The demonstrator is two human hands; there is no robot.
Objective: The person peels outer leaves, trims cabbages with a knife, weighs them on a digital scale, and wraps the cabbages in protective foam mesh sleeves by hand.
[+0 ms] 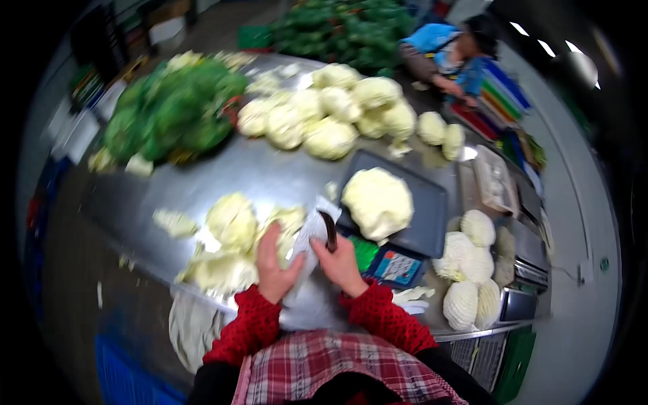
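My left hand (pixel 273 266) is beside loose pale cabbage leaves (pixel 223 270), with its fingers stretched out and thumb apart. Its thumb lies close to a long, whitish, textured strip (pixel 309 233); whether it touches is unclear. My right hand (pixel 339 264) is closed around a dark, curved handle-like piece (pixel 329 231), its thumb against the strip. What joins the strip and the dark piece is blurred. A partly peeled cabbage (pixel 231 221) sits beyond my left hand. One large trimmed cabbage (pixel 378 202) rests on a dark grey tray (pixel 428 202) to the right.
Trimmed cabbages (pixel 329 138) are heaped at the table's far side, near a green net sack (pixel 172 111). More cabbages (pixel 466 256) are at right, beside a scale-like blue panel (pixel 397 265). Another person (pixel 439 50) works at the far right. A blue crate (pixel 131 374) stands below left.
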